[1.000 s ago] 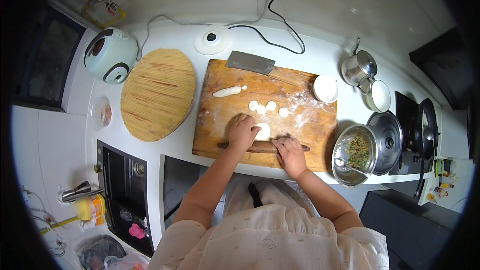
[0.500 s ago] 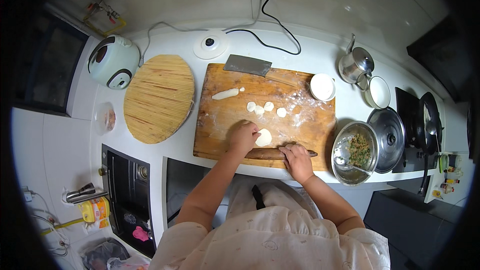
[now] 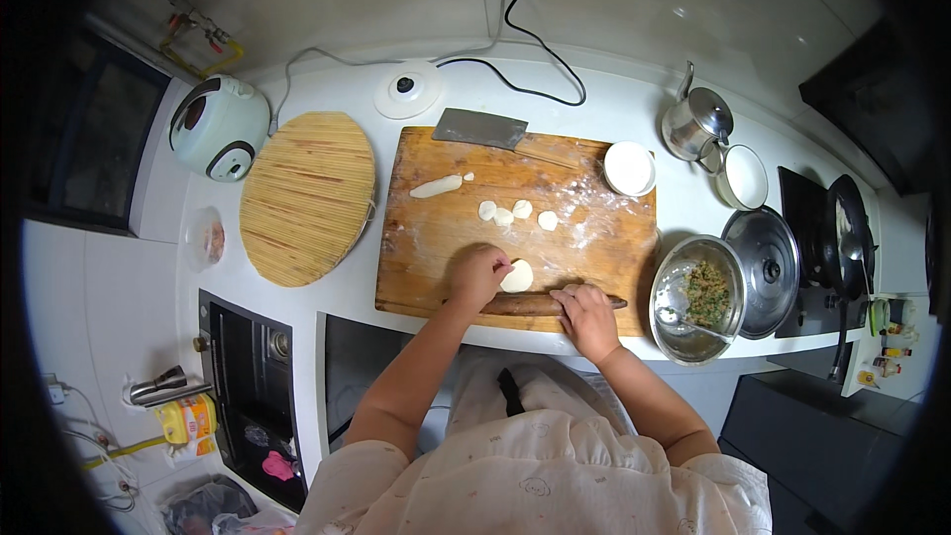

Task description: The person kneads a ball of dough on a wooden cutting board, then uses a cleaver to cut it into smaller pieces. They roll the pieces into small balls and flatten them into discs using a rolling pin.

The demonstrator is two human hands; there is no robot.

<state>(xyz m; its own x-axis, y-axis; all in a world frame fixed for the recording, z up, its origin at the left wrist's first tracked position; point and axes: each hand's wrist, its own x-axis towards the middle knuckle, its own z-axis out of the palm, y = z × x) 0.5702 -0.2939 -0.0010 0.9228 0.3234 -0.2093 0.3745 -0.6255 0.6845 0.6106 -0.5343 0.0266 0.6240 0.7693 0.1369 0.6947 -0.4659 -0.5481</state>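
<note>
— Soft dough disc (image 3: 517,276) on the cutting board (image 3: 426,238), left hand (image 3: 478,275) pinching its edge. Tears easily?
— Prob. sticky, light; hold by rim. Right hand (image 3: 586,315) presses flat on rolling pin (image 3: 530,304).

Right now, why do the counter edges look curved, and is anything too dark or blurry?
Head view: fisheye lens bends the white counter toward the rim; corners go black. The cutting board, both hands and dough disc are evenly lit and sharp; glare on the steel pot lid.
</note>
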